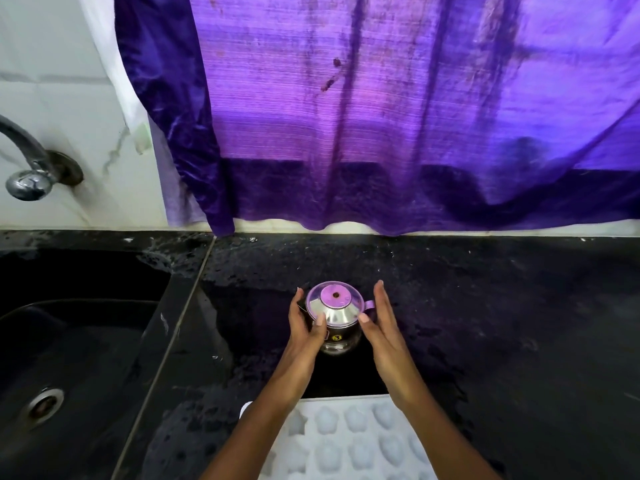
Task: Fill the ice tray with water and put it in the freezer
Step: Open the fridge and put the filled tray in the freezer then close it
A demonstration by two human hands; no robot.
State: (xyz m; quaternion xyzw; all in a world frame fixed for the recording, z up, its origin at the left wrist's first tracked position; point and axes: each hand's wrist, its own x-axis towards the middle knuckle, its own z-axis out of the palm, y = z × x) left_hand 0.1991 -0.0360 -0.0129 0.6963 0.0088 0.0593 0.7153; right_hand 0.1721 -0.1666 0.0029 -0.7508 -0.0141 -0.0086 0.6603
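A white ice tray (349, 441) with flower-shaped cells lies on the black counter at the bottom middle, under my forearms. Beyond it stands a small steel kettle (337, 313) with a domed lid and a side handle on its right. My left hand (306, 329) wraps the kettle's left side, thumb on the lid's rim. My right hand (381, 327) is flat and upright by the kettle's right side, fingers straight, its thumb tip at the lid's rim. Whether the cells hold water I cannot tell.
A black sink (69, 341) with a metal drain (44, 403) sits on the left. A chrome tap (27, 161) projects from the white marble wall above it. A purple curtain (381, 116) hangs behind the black counter (502, 323).
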